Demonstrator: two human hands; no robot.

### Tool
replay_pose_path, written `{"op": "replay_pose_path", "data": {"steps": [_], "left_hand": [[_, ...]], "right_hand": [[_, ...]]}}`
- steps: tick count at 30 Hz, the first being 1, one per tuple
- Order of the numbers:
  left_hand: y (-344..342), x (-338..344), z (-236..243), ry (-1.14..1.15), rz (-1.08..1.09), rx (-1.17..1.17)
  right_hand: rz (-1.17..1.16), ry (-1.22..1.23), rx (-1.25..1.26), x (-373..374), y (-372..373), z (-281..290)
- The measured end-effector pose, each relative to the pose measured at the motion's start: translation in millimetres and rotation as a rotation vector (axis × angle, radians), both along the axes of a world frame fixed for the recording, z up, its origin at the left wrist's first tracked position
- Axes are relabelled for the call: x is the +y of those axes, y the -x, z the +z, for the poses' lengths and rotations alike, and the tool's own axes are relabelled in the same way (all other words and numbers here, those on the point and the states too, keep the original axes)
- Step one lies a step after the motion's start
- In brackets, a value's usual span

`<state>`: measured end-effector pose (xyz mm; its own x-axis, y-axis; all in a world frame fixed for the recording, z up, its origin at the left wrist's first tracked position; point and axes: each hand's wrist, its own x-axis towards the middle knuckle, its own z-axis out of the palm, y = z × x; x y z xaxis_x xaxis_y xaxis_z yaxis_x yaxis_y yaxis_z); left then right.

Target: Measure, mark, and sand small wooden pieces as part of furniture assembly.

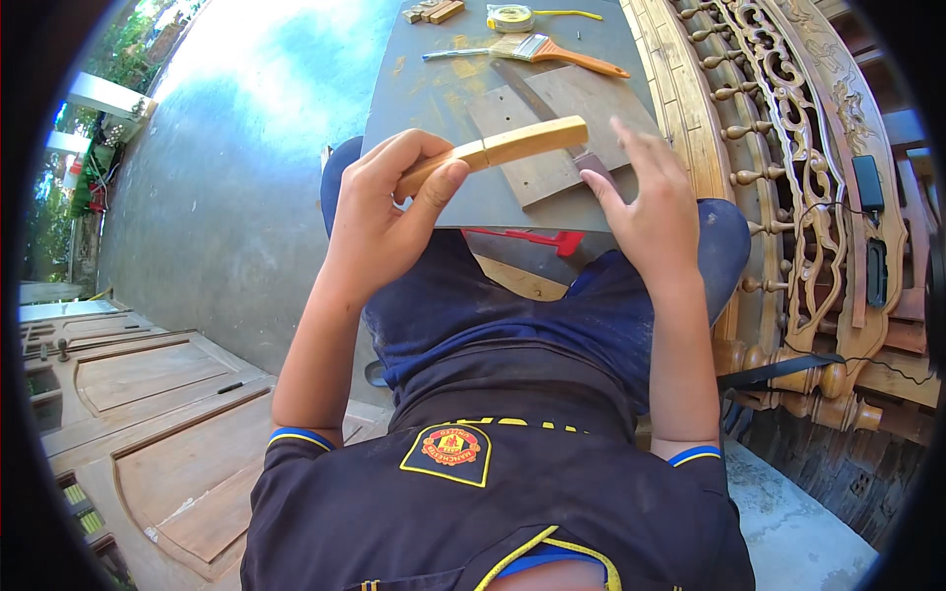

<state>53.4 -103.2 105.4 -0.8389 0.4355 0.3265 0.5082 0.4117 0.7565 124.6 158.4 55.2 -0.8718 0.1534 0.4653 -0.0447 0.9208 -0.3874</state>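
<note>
My left hand (394,207) is closed around one end of a light wooden stick (517,146), thumb on top. The stick is held above the worktop, tilted up to the right, and a thin dark line crosses it near the middle. My right hand (645,197) is raised just right of the stick's free end, thumb and fingers apart, fingertips slightly blurred. Under the stick lies a long, narrow, dark tool (525,91), perhaps a file, with a brown handle partly behind my right thumb. It rests across a flat wooden board (552,187) with small holes.
The grey worktop (414,177) also bears a paintbrush (552,51), a yellow tape measure (510,17), small wood pieces (432,11) and sawdust. A red object (567,242) lies below its edge. Carved wooden railing (803,177) stands right; wooden door panels (168,394) lie lower left.
</note>
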Motion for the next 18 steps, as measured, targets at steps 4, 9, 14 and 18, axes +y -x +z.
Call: {"op": "replay_pose_path", "data": {"steps": [4,9,14,18], "left_hand": [[-6,5,6,0.029,-0.142,0.094],[-13,13,4,0.240,-0.329,0.282],[-20,21,-10,0.490,-0.466,0.375],[-21,18,-31,0.591,-0.531,0.289]], "right_hand": [[0.245,-0.046,0.308,-11,-10,33],[0.457,-0.165,0.176,-30,-28,29],[0.494,-0.094,0.017,-34,-35,5],[0.515,-0.016,-0.031,-35,-46,-14]]}}
